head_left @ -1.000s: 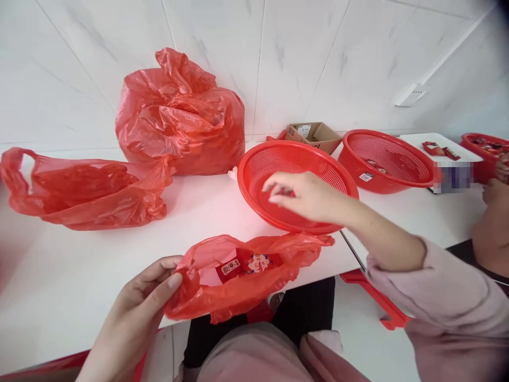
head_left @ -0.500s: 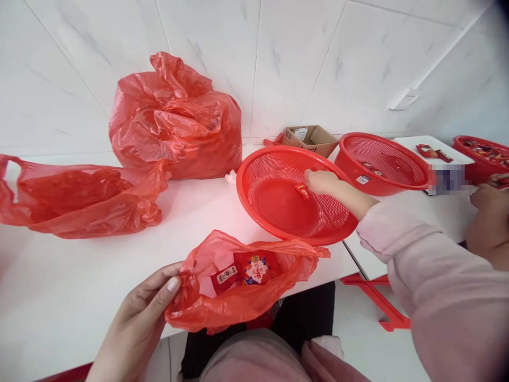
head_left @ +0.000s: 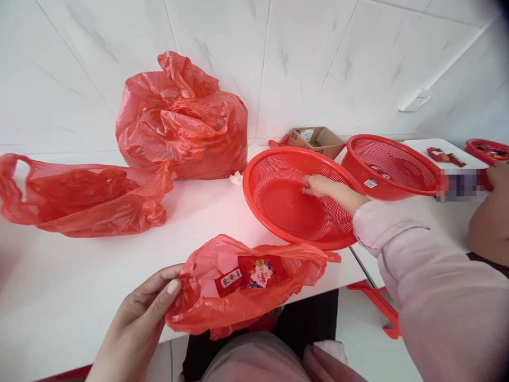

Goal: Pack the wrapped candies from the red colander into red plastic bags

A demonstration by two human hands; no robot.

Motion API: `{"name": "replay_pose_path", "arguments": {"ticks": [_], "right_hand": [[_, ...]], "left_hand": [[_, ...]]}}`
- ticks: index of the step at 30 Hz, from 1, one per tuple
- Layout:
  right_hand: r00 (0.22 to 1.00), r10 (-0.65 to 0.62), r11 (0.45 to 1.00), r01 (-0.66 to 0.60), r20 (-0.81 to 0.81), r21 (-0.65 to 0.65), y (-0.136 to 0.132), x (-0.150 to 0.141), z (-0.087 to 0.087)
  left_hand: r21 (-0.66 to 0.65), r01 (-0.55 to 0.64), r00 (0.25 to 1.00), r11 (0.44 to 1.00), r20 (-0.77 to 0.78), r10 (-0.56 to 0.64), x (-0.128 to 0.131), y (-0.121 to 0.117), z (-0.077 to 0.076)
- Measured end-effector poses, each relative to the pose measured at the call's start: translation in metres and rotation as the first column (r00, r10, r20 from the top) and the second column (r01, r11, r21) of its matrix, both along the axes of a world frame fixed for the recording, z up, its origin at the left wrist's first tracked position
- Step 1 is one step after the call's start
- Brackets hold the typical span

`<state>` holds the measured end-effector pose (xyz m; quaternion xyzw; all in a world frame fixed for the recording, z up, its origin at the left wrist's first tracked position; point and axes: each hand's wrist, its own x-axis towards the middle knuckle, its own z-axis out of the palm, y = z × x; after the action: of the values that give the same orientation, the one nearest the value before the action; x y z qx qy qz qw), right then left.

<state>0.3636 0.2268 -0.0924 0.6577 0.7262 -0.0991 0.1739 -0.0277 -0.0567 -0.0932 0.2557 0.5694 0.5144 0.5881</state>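
Observation:
My left hand [head_left: 145, 302] pinches the left edge of a thin red plastic bag [head_left: 222, 313] at the table's front edge. The bag's mouth gapes. Inside lie a red packet with a white floral panel [head_left: 260, 271] and a smaller red packet with a white label [head_left: 231, 281]. Reaching into a red perforated plastic basket [head_left: 290, 207], my right hand [head_left: 316, 185] has its fingers closed on a small red packet [head_left: 305, 190], of which only a bit shows past the fingertips. The basket floor beneath looks bare.
A bulging red bag [head_left: 183, 127] stands by the wall, a flatter red bag [head_left: 83, 207] left of it. Behind the basket is an open cardboard box [head_left: 316, 140]. At right are a second basket [head_left: 392, 164], a white board with packets [head_left: 431, 146] and another person's arm [head_left: 491, 217].
The packet in my right hand, plainly visible before, is now mostly hidden by the fingers. My left hand keeps its hold on the bag. The view has shifted slightly left.

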Motion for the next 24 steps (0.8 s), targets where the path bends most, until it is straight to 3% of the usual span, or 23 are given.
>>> {"name": "replay_pose_path", "arguments": {"ticks": [5, 9, 10, 12, 13, 14, 16, 17, 20, 22, 24], "right_hand": [[0.993, -0.011, 0.995, -0.001, -0.118, -0.098, -0.009, 0.003, 0.002], [0.947, 0.009, 0.992, -0.048, -0.321, -0.114, -0.041, -0.015, 0.038], [0.910, 0.028, 0.993, -0.073, -0.413, -0.093, -0.057, -0.026, 0.051], [0.688, 0.088, 0.991, -0.132, -0.720, -0.005, -0.098, -0.054, 0.073], [0.587, 0.128, 0.985, -0.172, -0.800, 0.032, -0.121, -0.071, 0.081], [0.507, 0.177, 0.971, -0.232, -0.843, 0.064, -0.144, -0.088, 0.086], [0.444, 0.291, 0.904, -0.418, -0.847, 0.091, -0.183, -0.121, 0.083], [0.451, 0.366, 0.869, -0.479, -0.814, 0.125, -0.197, -0.134, 0.077], [0.588, 0.514, 0.837, -0.502, -0.625, 0.216, -0.214, -0.154, 0.053], [0.617, 0.551, 0.828, -0.484, -0.562, 0.281, -0.213, -0.147, 0.046], [0.600, 0.592, 0.806, -0.448, -0.538, 0.386, -0.212, -0.130, 0.050]], "left_hand": [[-0.003, -0.023, 0.999, 1.000, -0.029, 0.023, 0.003, -0.004, 0.001], [0.001, 0.024, 0.996, 1.000, -0.088, -0.024, 0.000, -0.005, 0.000], [-0.003, 0.022, 0.997, 1.000, -0.078, -0.022, 0.000, -0.005, 0.000], [-0.009, 0.009, 1.000, 1.000, -0.026, -0.009, 0.002, -0.003, 0.002], [-0.009, 0.008, 1.000, 1.000, 0.004, -0.008, 0.004, -0.002, 0.003], [-0.006, 0.016, 0.999, 1.000, 0.031, -0.015, 0.005, -0.001, 0.003], [0.010, 0.050, 0.997, 0.999, 0.063, -0.051, 0.007, 0.002, 0.002], [0.019, 0.071, 0.995, 0.997, 0.064, -0.072, 0.007, 0.002, 0.001], [0.039, 0.091, 0.996, 0.995, -0.001, -0.091, 0.005, 0.002, -0.004], [0.046, 0.101, 0.986, 0.994, -0.141, -0.094, 0.000, -0.001, -0.006], [0.056, 0.116, 0.927, 0.992, -0.363, -0.088, -0.006, -0.005, -0.005]]}}
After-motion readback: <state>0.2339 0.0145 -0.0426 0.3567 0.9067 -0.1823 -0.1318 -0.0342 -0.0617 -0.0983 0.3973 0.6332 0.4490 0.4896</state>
